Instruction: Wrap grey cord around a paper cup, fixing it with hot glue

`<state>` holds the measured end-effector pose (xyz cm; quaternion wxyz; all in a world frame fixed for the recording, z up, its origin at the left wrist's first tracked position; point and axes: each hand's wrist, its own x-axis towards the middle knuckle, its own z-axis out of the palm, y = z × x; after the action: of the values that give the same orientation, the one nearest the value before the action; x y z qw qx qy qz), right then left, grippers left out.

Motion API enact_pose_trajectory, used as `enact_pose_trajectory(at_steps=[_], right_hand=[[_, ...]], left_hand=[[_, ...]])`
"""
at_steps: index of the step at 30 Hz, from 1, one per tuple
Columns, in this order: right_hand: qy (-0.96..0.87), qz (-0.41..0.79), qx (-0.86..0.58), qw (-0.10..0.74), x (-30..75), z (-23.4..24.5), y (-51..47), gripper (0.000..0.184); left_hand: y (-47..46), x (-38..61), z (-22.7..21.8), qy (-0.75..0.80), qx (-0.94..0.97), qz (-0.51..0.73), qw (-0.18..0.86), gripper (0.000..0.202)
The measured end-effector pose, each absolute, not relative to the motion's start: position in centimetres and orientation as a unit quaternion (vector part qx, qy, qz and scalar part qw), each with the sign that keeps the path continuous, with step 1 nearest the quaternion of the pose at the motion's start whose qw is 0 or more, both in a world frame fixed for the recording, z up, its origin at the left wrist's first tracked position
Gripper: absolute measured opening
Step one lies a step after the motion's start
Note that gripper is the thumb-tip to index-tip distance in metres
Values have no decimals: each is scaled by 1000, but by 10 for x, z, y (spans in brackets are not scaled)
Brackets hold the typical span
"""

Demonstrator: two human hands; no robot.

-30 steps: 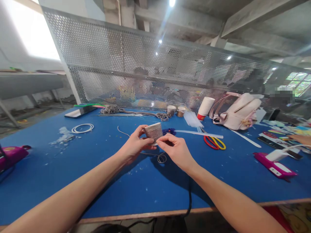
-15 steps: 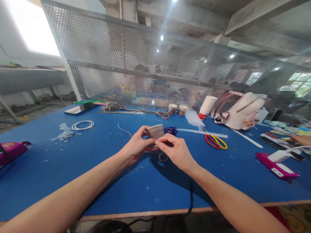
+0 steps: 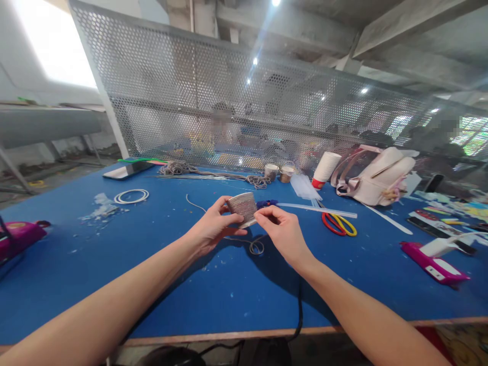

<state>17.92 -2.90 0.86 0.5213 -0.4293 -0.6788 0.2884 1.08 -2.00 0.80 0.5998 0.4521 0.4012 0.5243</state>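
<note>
My left hand (image 3: pixel 215 226) holds a small cup wrapped in grey-brown cord (image 3: pixel 243 208), thumb on the near side and fingers behind it. The cup is tilted, its pale rim upward. At its lower right edge my right hand (image 3: pixel 284 231) has thumb and forefinger pinched together; whether cord lies between them is too small to make out. A loose loop of grey cord (image 3: pixel 256 247) hangs or lies below the cup. Behind my right hand is a dark blue tool (image 3: pixel 267 203), mostly hidden, with a long translucent stick (image 3: pixel 324 209) extending right.
Red-and-yellow-handled scissors (image 3: pixel 338 223) lie right of the stick. Farther back are two cord-wrapped cups (image 3: pixel 286 174), stacked paper cups (image 3: pixel 327 170), tangled cord (image 3: pixel 179 168) and a pale backpack (image 3: pixel 381 178). A magenta power strip (image 3: pixel 434 264) lies right, a white coil (image 3: pixel 131 196) left.
The cup has turned in my left hand, showing more of its wrapped side. My right hand has shifted slightly right along its lower edge. The other person's hand at far right has left view.
</note>
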Motion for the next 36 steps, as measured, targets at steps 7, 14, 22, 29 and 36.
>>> enact_pose_trajectory(at_steps=[7, 14, 22, 29, 36], right_hand=[[-663, 298, -437, 530, 181, 7, -25, 22], [-652, 305, -439, 538, 181, 3, -18, 22], [-644, 305, -444, 543, 182, -1, -14, 25], [-632, 317, -451, 545, 181, 0, -14, 24], [-630, 311, -457, 545, 180, -1, -13, 21]], left_hand=[[-18, 11, 10, 404, 437, 531, 603, 36], [-19, 9, 10, 394, 428, 537, 610, 34], [-18, 9, 12, 393, 424, 536, 615, 34], [-19, 9, 11, 386, 426, 544, 611, 33], [-18, 8, 11, 380, 426, 547, 612, 35]])
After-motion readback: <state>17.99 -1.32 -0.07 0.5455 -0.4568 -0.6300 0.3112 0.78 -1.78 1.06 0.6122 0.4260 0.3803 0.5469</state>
